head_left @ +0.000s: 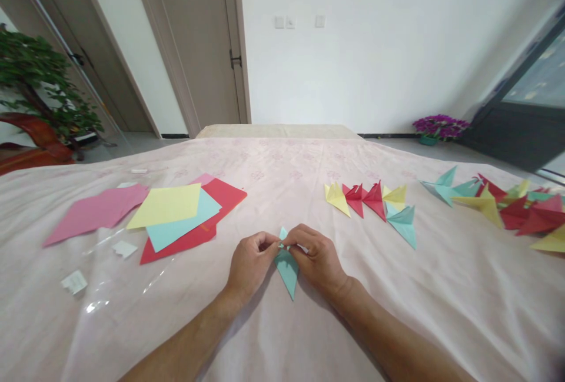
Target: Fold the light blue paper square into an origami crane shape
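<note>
A folded light-blue origami paper point(288, 273), long and kite-shaped, lies on the cloth between my two hands with a sharp point toward me. My left hand point(253, 261) pinches its upper part from the left, thumb and forefinger together. From the other side my right hand point(315, 255) pinches the same part, its fingertips almost meeting the left ones. The fingers partly cover the fold between them. Ahead and to the right stand folded paper cranes: a yellow crane point(338, 198), a red crane point(375, 199) and a light-blue crane point(401, 223) among them.
Loose sheets lie at the left: a yellow sheet point(165, 205), a red sheet point(176, 243) and a pink sheet point(97, 211). Paper scraps point(75, 282) and clear plastic wrap point(115, 288) are near them. More cranes point(514, 211) cluster at far right on the pink tablecloth point(273, 193).
</note>
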Action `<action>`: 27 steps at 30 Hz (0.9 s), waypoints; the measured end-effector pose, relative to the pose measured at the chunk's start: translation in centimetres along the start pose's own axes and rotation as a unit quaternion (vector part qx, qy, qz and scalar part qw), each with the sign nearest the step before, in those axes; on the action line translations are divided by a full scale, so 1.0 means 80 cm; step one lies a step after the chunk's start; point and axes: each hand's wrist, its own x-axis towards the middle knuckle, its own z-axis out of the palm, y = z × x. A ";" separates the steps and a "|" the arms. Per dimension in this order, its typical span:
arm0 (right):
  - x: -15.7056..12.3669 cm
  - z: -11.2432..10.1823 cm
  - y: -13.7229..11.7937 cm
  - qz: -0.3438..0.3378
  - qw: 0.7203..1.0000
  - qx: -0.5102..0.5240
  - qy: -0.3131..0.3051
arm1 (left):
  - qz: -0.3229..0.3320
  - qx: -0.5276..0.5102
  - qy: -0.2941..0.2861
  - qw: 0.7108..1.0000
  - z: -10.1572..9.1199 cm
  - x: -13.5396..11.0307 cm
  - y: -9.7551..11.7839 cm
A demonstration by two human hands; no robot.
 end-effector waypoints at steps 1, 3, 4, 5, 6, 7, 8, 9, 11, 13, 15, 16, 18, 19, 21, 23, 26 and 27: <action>-0.001 0.000 0.000 -0.009 1.000 -0.008 -0.005 | 0.000 -0.002 -0.001 1.000 0.000 0.000 0.001; -0.001 0.001 0.000 -0.008 1.000 -0.011 -0.008 | 0.004 -0.005 -0.004 1.000 0.000 -0.001 0.001; -0.001 0.003 0.000 0.005 1.000 -0.005 -0.004 | 0.008 -0.006 -0.004 1.000 0.000 -0.001 0.000; 0.000 0.004 0.001 0.028 1.000 0.007 0.003 | 0.012 -0.005 -0.001 1.000 0.001 -0.001 -0.001; 0.002 0.005 0.002 0.057 0.998 0.021 0.010 | 0.016 -0.003 0.005 1.000 0.001 -0.001 -0.001; 0.003 0.006 0.003 0.089 0.995 0.037 0.015 | 0.020 0.000 0.010 1.000 0.002 -0.002 -0.002; 0.005 0.007 0.004 0.119 0.991 0.053 0.015 | 0.024 0.003 0.014 1.000 0.002 -0.002 -0.003; 0.007 0.007 0.005 0.143 0.987 0.068 0.013 | 0.026 0.006 0.016 1.000 0.003 -0.003 -0.004; 0.009 0.005 0.005 0.171 0.981 0.090 0.006 | 0.027 0.008 0.013 1.000 0.005 -0.003 -0.005; 0.010 0.003 0.004 0.175 0.979 0.100 0.002 | 0.025 0.013 0.011 1.000 0.006 -0.003 -0.006; 0.010 0.001 0.002 0.173 0.980 0.096 -0.001 | 0.025 0.023 0.011 0.999 0.006 -0.003 -0.007; 0.010 0.000 0.001 0.173 0.981 0.090 -0.003 | 0.025 0.027 0.011 0.999 0.006 -0.003 -0.007; 0.011 0.000 -0.001 0.173 0.982 0.078 -0.007 | 0.029 0.030 0.012 0.999 0.006 -0.003 -0.008; 0.011 -0.001 -0.002 0.173 0.982 0.077 -0.009 | 0.030 0.027 0.013 0.999 0.006 -0.004 -0.008; 0.010 -0.002 -0.003 0.169 0.982 0.086 -0.010 | 0.034 0.020 0.017 0.999 0.007 -0.004 -0.007; 0.009 -0.003 -0.004 0.165 0.981 0.102 -0.004 | 0.034 0.015 0.023 0.999 0.007 -0.005 -0.006; 0.006 -0.007 -0.003 0.171 0.977 0.126 0.008 | 0.030 0.018 0.029 0.999 0.007 -0.007 -0.004; 0.005 -0.008 -0.002 0.176 0.975 0.135 0.012 | 0.029 0.020 0.030 0.999 0.008 -0.007 -0.003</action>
